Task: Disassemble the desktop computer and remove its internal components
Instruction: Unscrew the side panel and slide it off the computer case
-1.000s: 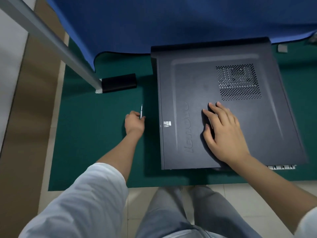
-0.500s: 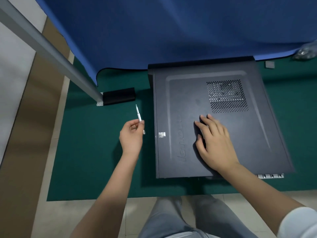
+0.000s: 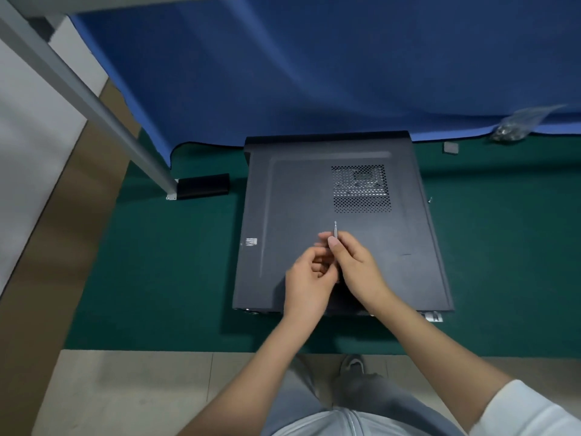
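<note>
PC case (image 3: 314, 190) lies flat on its side on the green mat (image 3: 176, 272), side panel up & not yet off, vent grille (image 3: 361, 188) toward the far right of the panel, small sticker (image 3: 251, 241) near its left edge. Both hands meet above the near-middle of the panel. Right hand (image 3: 358, 269): grip closed on a thin silver screwdriver (image 3: 335, 231), thumb & forefinger pinching the shaft, tip pointing away toward the grille; lower part of the tool is hidden betw. the hands. Left hand (image 3: 309, 281): fingers curled in just beside the right hand, at the tool's lower end; can't tell whether its grip is really on the tool or just loosely curled near it. Frame is a bit blurred there. Elsewhere: small black box (image 3: 203, 186) on the mat left of the case, by the foot of a grey metal leg (image 3: 94, 105); blue cloth (image 3: 314, 64) hangs behind; clear plastic bag (image 3: 515, 124) w/ small parts at far right, small grey square (image 3: 450, 148) near it. Person's grey trousers & a shoe (image 3: 352, 366) show on the tiled floor (image 3: 132, 391) below.
</note>
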Available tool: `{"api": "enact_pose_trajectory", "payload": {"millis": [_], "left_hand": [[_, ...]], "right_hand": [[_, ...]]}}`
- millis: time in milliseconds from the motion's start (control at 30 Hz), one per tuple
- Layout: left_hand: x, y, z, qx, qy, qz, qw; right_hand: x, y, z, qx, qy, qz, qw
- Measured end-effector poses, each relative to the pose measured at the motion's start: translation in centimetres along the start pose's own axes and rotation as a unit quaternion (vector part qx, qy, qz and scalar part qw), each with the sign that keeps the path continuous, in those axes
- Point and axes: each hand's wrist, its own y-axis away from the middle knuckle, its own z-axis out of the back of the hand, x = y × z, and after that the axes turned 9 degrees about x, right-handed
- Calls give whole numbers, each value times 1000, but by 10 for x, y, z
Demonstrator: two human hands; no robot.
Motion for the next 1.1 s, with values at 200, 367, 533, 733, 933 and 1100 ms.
{"api": "enact_pose_trajectory", "payload": {"millis": [200,367,533,733,933,1100], "left_hand": [[0,18,-27,54,-137,-63,987],[8,42,-43,83,-220,-117,965],[12,62,-75,50,-87,-16,995],[15,61,-103,128,149,276,941],[13,41,-121,184,151,315,919],[22,40,-123,185,165,299,921]], "right_hand": [[3,22,35,-56,-75,-20,995],[-3,53,69,-95,-71,-53,992],[-16,88,90,-100,-80,-102,986],[-35,131,97,-105,-98,-121,982],[-46,143,96,-114,-93,-156,977],[-47,145,96,-128,-107,-161,973]]}}
